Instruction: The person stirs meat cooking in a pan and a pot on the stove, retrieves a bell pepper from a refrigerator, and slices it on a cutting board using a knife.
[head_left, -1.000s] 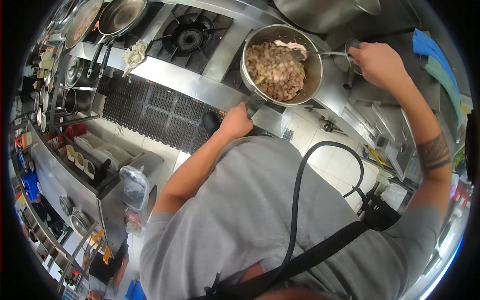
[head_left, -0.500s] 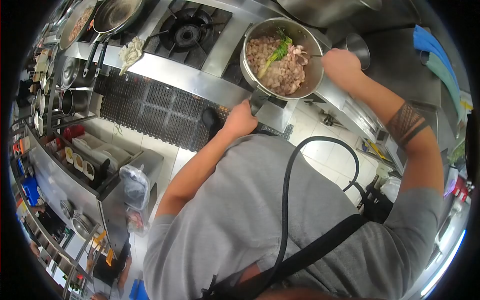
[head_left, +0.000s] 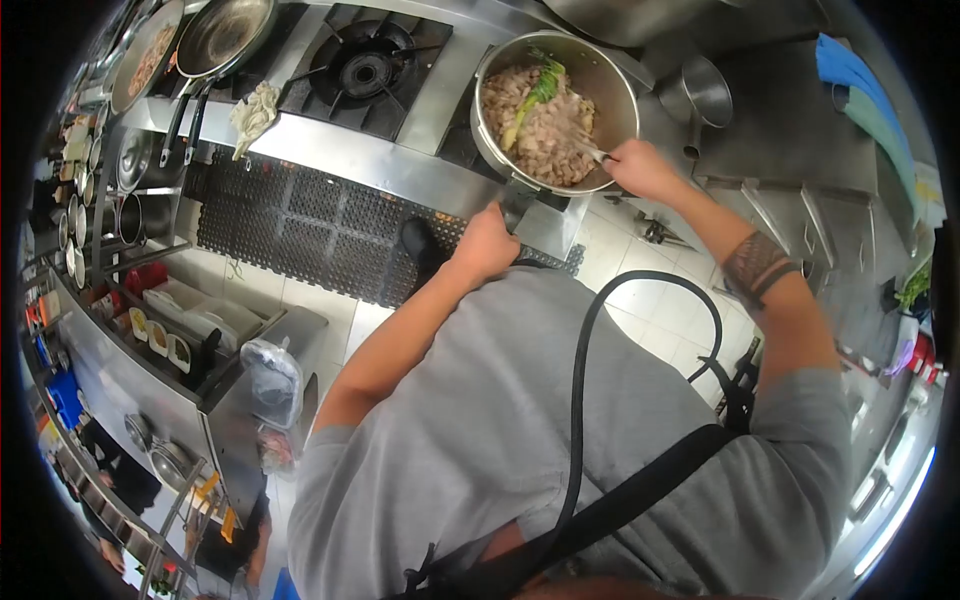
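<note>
A deep metal pot (head_left: pixel 628 85) stands at the right end of the stove, full of diced, pale pinkish-brown meat (head_left: pixel 515 95) with a green leafy stalk (head_left: pixel 541 88) lying across it. My left hand (head_left: pixel 487 243) is closed around the pot's black handle (head_left: pixel 516 203) on the near side. At the pot's right rim, my right hand (head_left: pixel 643 168) grips a metal-handled utensil (head_left: pixel 597 154). Its working end is buried in the meat and blurred, so I cannot tell its exact kind.
Left of the pot is a bare gas burner (head_left: pixel 366 73). Farther left are a frying pan (head_left: pixel 226 35), another pan of food (head_left: pixel 148 62) and a crumpled cloth (head_left: pixel 256 115). A metal cone-shaped strainer or funnel (head_left: pixel 707 92) sits on the right, near blue cloths (head_left: pixel 868 95).
My right hand has moved left and down, nearer the pot's front, with the utensil. The meat has shifted and the stalk sits more upright. My left hand stays on the handle.
</note>
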